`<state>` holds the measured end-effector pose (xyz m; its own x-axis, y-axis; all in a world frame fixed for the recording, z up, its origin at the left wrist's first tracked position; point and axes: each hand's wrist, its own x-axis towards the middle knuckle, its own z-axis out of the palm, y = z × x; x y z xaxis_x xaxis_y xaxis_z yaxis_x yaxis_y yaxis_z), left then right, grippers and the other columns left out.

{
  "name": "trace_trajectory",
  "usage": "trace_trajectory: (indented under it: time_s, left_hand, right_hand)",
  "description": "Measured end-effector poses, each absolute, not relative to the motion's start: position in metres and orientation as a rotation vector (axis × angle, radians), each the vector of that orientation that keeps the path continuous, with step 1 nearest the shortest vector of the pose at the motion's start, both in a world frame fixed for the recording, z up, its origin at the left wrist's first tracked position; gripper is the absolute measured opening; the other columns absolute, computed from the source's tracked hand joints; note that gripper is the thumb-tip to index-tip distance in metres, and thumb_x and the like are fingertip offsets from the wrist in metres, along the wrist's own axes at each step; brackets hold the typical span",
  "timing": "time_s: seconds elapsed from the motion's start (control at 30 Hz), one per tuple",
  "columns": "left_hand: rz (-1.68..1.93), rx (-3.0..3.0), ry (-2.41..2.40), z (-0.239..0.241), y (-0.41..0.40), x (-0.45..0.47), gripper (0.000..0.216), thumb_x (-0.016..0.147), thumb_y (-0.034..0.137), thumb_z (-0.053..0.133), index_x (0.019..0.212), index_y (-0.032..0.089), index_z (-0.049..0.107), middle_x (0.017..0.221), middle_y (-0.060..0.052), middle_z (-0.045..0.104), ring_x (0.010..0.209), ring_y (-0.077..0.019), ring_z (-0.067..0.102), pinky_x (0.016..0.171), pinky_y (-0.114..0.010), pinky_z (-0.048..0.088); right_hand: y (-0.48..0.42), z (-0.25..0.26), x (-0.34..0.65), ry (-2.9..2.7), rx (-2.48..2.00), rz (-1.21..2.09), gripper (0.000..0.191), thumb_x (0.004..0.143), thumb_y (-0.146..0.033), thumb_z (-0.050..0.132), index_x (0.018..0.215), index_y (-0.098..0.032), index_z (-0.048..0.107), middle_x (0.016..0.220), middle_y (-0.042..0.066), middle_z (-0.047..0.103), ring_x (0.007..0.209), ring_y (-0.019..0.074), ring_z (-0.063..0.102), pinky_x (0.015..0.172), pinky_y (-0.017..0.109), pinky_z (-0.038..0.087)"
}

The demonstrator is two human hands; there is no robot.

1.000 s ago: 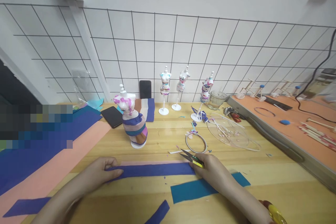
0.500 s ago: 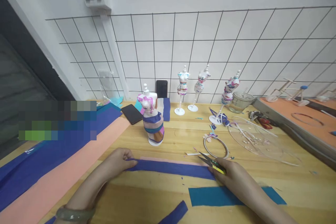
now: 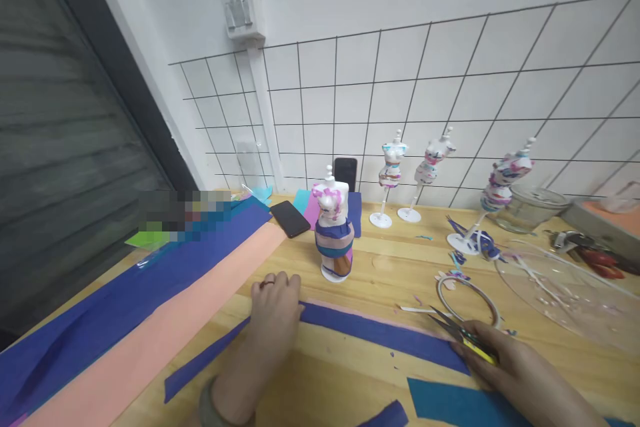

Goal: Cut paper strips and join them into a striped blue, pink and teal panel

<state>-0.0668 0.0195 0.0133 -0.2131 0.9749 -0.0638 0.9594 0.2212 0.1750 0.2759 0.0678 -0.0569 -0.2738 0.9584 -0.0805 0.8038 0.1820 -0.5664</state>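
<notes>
The right hand [image 3: 505, 357] grips small black-and-yellow metal snips [image 3: 465, 337] by one end of a long, flat, dark-blue cloth-like strip [image 3: 370, 330]. The strip lies on the light-brown wooden table [image 3: 340, 370]. The left hand [image 3: 277, 303] is by the strip too; I can't tell if it pinches.

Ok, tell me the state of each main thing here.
Right grip, closed around the snips.
Snips, blades slightly apart.
Left grip, palm down, fingertips unclear.
Blue strip between grips, extended.
Large dress form, upright, wrapped.
Three small dress forms, on stands.
Near phone, flat, screen dark.
Far phone, upright, screen dark.
Hoop, lying flat.
</notes>
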Motion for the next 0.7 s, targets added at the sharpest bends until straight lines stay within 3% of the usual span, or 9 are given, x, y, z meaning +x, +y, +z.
trace_trajectory:
  time_s: [0.1, 0.27, 0.7]
  left_hand:
    - [0.077, 1.895, 2.333, 0.015, 0.018, -0.063, 0.018, 0.078, 0.012, 0.058, 0.095, 0.018, 0.06, 0.102, -0.012, 0.062, 0.106, -0.0322, 0.051, 0.084, -0.042, 0.033]
    - [0.06, 1.882, 2.301, 0.011, 0.021, -0.077, 0.022, 0.08, 0.025, 0.06, 0.101, 0.019, 0.059, 0.102, -0.009, 0.062, 0.104, -0.0288, 0.055, 0.083, -0.038, 0.037]
    - [0.129, 1.966, 2.18, 0.004, 0.026, -0.079, 0.017, 0.081, 0.021, 0.055, 0.097, 0.017, 0.062, 0.1, -0.009, 0.062, 0.1, -0.0272, 0.056, 0.084, -0.036, 0.039]
  right_hand:
    - [0.068, -0.057, 0.277, -2.181, -1.709, 0.752, 0.034, 0.082, -0.055, 0.048, 0.091, -0.027, 0.065, 0.098, 0.007, 0.074, 0.09, 0.0306, 0.068, 0.071, 0.033, 0.051]
    - [0.069, -0.057, 0.279, -2.218, -1.702, 0.744, 0.032, 0.083, -0.052, 0.047, 0.094, -0.029, 0.066, 0.095, 0.005, 0.075, 0.088, 0.0298, 0.068, 0.072, 0.032, 0.052]
    - [0.065, -0.035, 0.273, -2.316, -1.735, 0.738, 0.023, 0.086, -0.038, 0.045, 0.085, -0.023, 0.063, 0.087, 0.008, 0.072, 0.081, 0.0281, 0.066, 0.069, 0.032, 0.047]
